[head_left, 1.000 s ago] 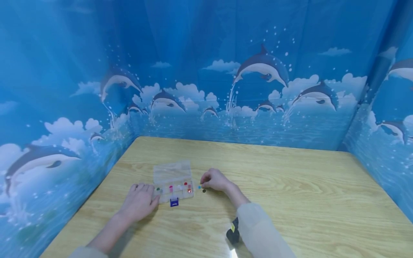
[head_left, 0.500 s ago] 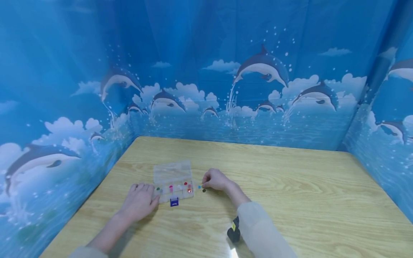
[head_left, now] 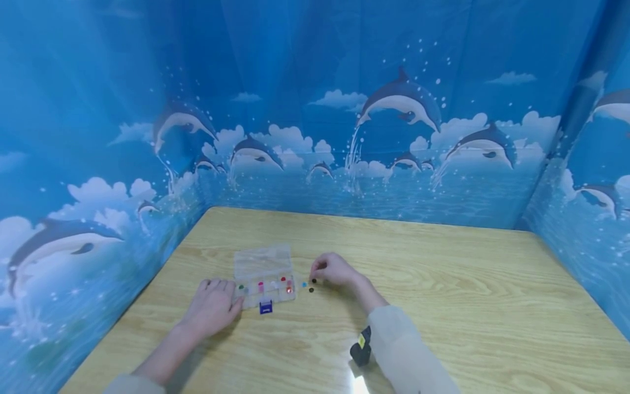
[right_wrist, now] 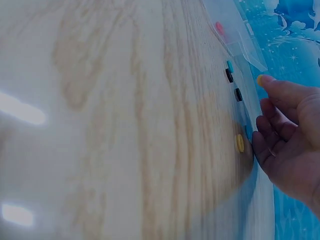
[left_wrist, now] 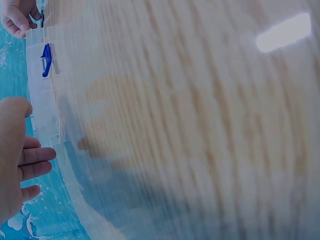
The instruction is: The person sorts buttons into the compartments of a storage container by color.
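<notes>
In the head view, a clear compartment box [head_left: 268,293] lies with its lid [head_left: 263,261] raised back, small coloured pieces in its cells and a purple-blue clasp [head_left: 266,307] in front. My left hand [head_left: 211,309] touches the box's left end; in the left wrist view its fingers [left_wrist: 39,155] are fairly straight. Right of the box, my right hand [head_left: 332,269] pinches a small yellow disc [right_wrist: 260,79] at its fingertips, visible in the right wrist view. Below it lie two black discs [right_wrist: 238,94] and a light-blue disc [right_wrist: 230,66], with another yellow disc [right_wrist: 240,143] nearer the palm.
The wood-grain table [head_left: 443,295] bears bright light reflections. A black device with a yellow mark [head_left: 361,347] sits at the right forearm. Blue dolphin-print curtains [head_left: 315,109] close off the back and sides.
The right hand has shifted slightly right and up, away from the box, with the yellow disc. A second black disc now shows beneath its fingers. The left hand stays in place.
</notes>
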`<state>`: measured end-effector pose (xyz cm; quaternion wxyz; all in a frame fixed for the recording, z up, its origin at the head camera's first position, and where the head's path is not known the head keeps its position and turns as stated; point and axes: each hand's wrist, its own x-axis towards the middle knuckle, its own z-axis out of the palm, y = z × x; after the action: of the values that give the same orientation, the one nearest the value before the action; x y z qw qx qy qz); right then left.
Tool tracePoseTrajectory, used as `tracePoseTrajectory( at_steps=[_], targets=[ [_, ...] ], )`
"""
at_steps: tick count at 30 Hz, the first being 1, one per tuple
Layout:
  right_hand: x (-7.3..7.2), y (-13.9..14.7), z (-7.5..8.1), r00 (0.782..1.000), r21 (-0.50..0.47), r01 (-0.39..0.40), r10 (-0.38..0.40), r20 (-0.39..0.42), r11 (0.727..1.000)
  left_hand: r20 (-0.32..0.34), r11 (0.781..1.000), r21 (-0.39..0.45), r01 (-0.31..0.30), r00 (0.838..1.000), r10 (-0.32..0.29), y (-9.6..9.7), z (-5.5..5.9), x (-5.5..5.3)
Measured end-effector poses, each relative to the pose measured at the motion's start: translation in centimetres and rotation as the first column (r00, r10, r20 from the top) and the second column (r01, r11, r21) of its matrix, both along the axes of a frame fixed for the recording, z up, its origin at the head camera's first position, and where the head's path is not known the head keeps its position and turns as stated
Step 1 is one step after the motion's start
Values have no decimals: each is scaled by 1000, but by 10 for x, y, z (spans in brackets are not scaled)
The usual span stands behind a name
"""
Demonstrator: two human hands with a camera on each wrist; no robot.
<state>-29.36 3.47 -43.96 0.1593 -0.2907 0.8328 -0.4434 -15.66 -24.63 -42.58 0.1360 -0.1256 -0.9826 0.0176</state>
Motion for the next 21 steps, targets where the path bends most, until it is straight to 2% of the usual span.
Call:
tracePoseTrajectory(
  at_steps=[8, 21],
  targets=[
    [-3, 4, 1, 1000, -37, 0, 0, -2, 999, 4, 1000, 4, 0, 1000, 0, 0, 1, 0],
    [1, 1, 6, 997, -91, 41, -35, 62, 995, 21, 1000, 9, -7, 1000, 7, 1, 2, 0]
  ],
)
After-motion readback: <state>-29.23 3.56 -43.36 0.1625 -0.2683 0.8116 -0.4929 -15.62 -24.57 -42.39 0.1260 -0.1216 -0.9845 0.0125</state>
